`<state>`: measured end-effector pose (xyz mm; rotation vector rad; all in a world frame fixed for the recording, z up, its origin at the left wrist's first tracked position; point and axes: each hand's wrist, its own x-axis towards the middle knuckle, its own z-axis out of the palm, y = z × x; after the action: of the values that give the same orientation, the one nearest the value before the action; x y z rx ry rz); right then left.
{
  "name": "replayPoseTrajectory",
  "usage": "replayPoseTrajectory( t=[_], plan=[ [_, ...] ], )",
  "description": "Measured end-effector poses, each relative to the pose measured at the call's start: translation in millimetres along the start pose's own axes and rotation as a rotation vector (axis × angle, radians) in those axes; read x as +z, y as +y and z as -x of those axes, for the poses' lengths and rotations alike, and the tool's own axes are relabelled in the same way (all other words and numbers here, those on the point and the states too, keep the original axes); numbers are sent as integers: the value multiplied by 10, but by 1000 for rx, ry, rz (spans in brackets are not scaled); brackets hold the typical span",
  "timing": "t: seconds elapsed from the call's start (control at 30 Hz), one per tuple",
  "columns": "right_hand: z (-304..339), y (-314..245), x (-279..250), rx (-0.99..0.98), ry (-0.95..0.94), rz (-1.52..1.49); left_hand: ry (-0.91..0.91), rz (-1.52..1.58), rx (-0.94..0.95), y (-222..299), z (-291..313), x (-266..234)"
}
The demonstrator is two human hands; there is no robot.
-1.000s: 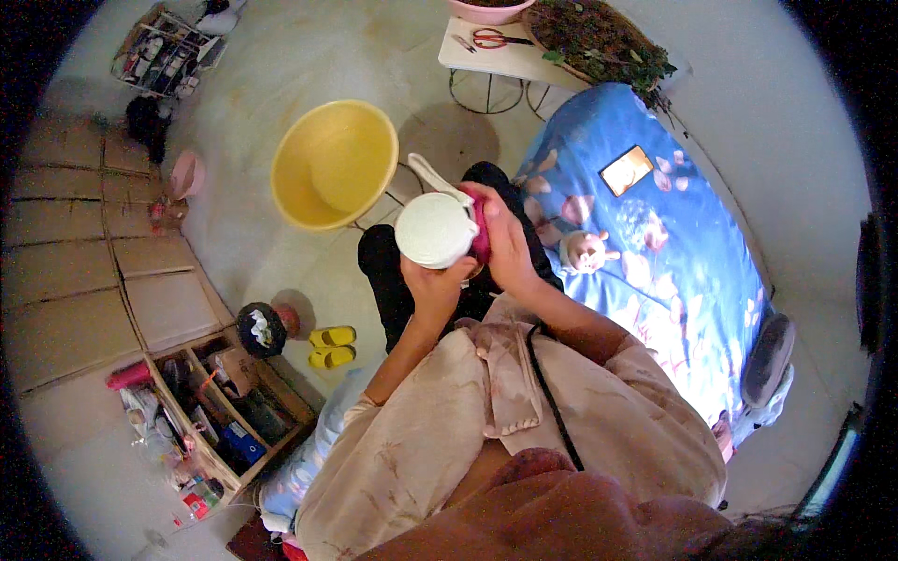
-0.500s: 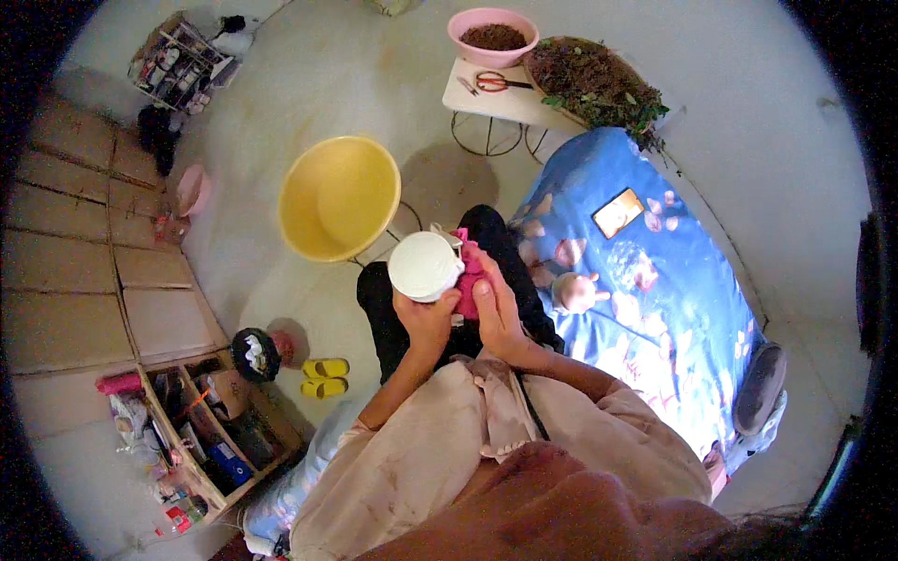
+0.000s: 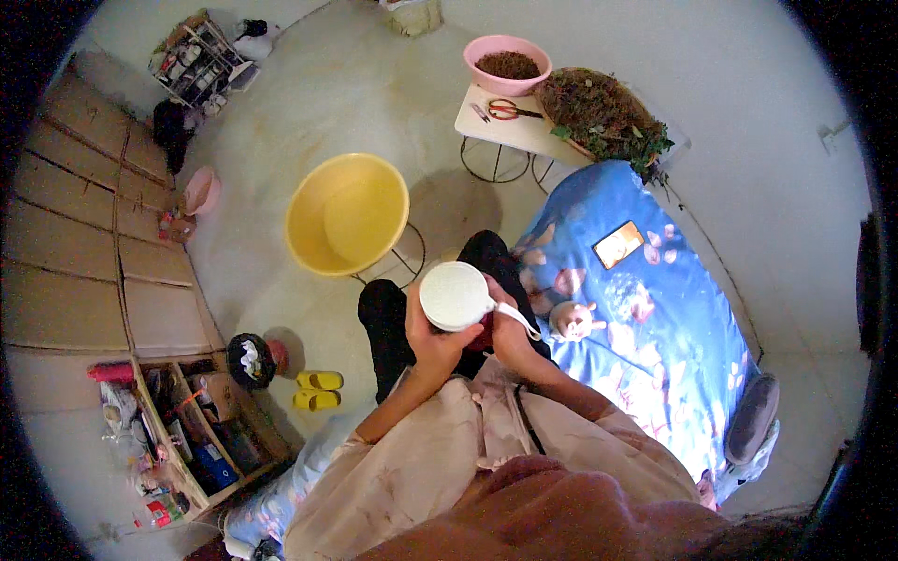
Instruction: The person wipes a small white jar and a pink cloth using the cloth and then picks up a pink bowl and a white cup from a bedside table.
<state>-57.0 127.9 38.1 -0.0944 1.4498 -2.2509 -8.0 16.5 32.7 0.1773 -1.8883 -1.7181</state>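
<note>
1. The fingers of the left hand [image 3: 432, 344] curl around the left side of a white round container [image 3: 456, 295], thumb lying along its near rim; its round white face is turned up, so its contents are hidden.
2. The right hand [image 3: 510, 338] is raised against the container's near right side, behind a pale strap [image 3: 517, 319] that slants across it; I cannot tell how its fingers close.
3. A dark pink thing [image 3: 483, 335] shows between the hands, partly hidden.
4. Both forearms angle inward from beige sleeves, bringing the hands together above the dark trousers [image 3: 382, 318].
5. Beyond the knees, a wide yellow basin [image 3: 351, 215] sits tilted on a wire stand [image 3: 409, 257], its inner wall in view.
6. On the blue flowered bed [image 3: 561, 220], a plush toy [image 3: 573, 321] lies by the left edge and a phone [image 3: 618, 245] toward the right edge.
7. On the white table [image 3: 500, 137], scissors [image 3: 505, 109] lie near the left corner; a pink basin [image 3: 479, 82] of brown crumbly material stands at the far edge, and a round tray heaped with leafy plant matter [image 3: 603, 112] covers the right end.
8. Lower left, a black-lined bin [image 3: 234, 374] holds white crumpled scraps, beside a divided wooden box [image 3: 201, 500] with a blue packet [image 3: 213, 465] inside.
</note>
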Motion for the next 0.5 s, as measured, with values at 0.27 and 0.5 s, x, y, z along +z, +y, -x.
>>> replayPoseTrajectory(
  t=[0.27,0.5],
  plan=[
    [129,-169,7,-293,0,154,-45,212,-120,-118,135,89],
    [-130,-270,-16,-149,-73,146,-97,25,-75,29,90,77]
  ],
)
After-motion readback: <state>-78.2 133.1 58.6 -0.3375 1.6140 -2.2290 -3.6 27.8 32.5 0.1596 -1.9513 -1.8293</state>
